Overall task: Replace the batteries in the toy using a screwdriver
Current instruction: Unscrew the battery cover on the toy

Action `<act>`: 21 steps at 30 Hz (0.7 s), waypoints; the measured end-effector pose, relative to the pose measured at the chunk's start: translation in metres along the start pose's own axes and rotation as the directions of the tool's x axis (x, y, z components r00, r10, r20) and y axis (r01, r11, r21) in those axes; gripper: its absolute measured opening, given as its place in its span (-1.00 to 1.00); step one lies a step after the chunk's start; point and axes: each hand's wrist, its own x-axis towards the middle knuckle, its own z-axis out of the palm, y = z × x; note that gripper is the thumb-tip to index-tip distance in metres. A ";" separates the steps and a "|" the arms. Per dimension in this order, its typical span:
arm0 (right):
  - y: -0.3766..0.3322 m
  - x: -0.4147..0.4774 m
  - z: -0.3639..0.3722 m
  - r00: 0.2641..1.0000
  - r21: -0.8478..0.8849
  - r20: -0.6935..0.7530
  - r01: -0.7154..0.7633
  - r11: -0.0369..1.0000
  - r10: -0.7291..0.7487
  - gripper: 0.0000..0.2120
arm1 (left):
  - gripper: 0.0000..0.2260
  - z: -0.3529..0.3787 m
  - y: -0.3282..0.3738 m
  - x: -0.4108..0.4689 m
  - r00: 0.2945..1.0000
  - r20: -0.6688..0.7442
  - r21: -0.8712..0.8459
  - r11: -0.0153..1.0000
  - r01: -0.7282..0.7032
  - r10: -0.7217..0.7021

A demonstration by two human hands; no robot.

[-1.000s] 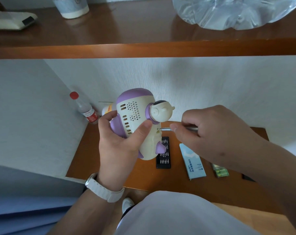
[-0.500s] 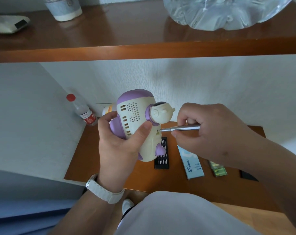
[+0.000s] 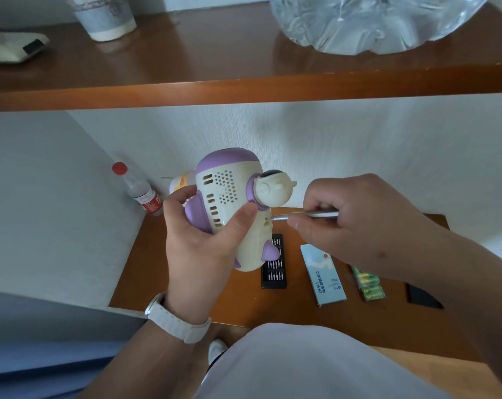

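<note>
Right hand point(image 3: 362, 228) has rolled its pinch on the screwdriver point(image 3: 321, 215); left hand point(image 3: 198, 254) grips toy point(image 3: 229, 191).

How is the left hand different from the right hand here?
The left hand wraps round the toy; the right hand pinches the thin screwdriver. The left wrist wears a white watch; the right wrist is bare. Both are held up above the wooden table.
</note>
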 end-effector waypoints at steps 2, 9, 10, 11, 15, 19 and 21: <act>-0.001 0.000 0.000 1.000 -0.017 -0.004 0.014 1.000 -0.014 -0.71 | -0.40 0.001 0.001 0.000 1.000 -0.001 -0.004 1.000 -0.010 0.010; -0.009 0.000 -0.003 0.999 -0.071 -0.020 0.035 0.997 -0.037 -0.83 | -0.41 -0.003 0.002 0.000 1.000 -0.013 -0.012 1.000 -0.027 0.027; -0.011 0.000 -0.003 0.999 -0.062 -0.025 0.026 0.998 -0.027 -0.84 | -0.41 -0.003 0.002 0.000 0.999 -0.014 -0.015 0.999 -0.030 0.030; -0.012 -0.001 -0.003 0.999 -0.050 -0.033 0.013 0.999 -0.014 -0.85 | -0.41 -0.003 0.003 0.000 0.999 -0.016 -0.016 0.999 -0.031 0.031; -0.013 -0.002 -0.001 0.998 -0.099 -0.065 -0.019 0.995 0.012 -0.64 | -0.43 -0.005 0.003 -0.001 0.999 -0.017 -0.014 0.999 -0.041 0.041; -0.012 -0.003 0.004 0.999 -0.130 -0.045 -0.033 0.991 0.027 -0.54 | -0.41 -0.008 0.000 -0.001 0.999 -0.033 -0.040 0.999 -0.017 0.016; -0.012 -0.004 0.006 0.999 -0.109 -0.038 -0.030 0.994 0.026 -0.55 | -0.41 -0.009 -0.001 -0.001 0.999 -0.036 -0.042 0.999 -0.013 0.011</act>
